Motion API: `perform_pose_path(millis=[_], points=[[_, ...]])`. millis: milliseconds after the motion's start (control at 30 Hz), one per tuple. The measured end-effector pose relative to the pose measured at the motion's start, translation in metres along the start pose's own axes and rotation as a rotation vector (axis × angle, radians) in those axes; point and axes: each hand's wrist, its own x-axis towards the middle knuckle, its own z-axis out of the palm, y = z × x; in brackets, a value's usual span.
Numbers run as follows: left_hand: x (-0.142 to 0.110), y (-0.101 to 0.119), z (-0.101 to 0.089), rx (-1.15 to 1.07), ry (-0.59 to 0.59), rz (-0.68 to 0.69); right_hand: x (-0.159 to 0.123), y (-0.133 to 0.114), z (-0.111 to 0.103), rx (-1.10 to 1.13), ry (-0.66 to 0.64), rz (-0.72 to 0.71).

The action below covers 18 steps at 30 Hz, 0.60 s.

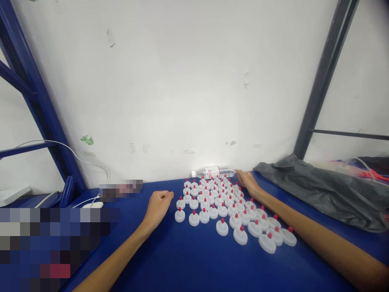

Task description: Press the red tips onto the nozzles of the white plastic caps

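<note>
My left hand (161, 202) is closed in a fist above the blue surface, left of the caps and apart from them. Whatever its curled fingers may hold is hidden. At the far right of the group, my right hand (246, 180) has its fingers bent in, with their tips at the base end of a clear plastic bottle (229, 173). Whether they touch the bottle or pinch something small cannot be made out. Many white round caps with red tips (222, 209) stand upright in loose rows between my arms. The bottle lies on its side behind them, its white cap pointing left.
A blue surface (182, 259) runs back to a white wall (194, 81). Dark grey plastic sheeting (316, 190) lies to the right. Blue metal posts (45, 97) rise at left. White cables (75, 156) and a blurred-out patch are on the left side.
</note>
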Motion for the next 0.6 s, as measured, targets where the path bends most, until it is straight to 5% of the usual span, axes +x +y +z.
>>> perform_pose_path(millis=[300, 600], points=[[0.0020, -0.0035, -0.0045, -0.053, 0.224, 0.010, 0.0065, 0.0061, -0.0044, -0.001, 0.168, -0.063], [0.0028, -0.0062, -0.0007, -0.080, 0.099, -0.085, 0.0052, 0.0070, -0.0068, -0.100, 0.185, -0.089]])
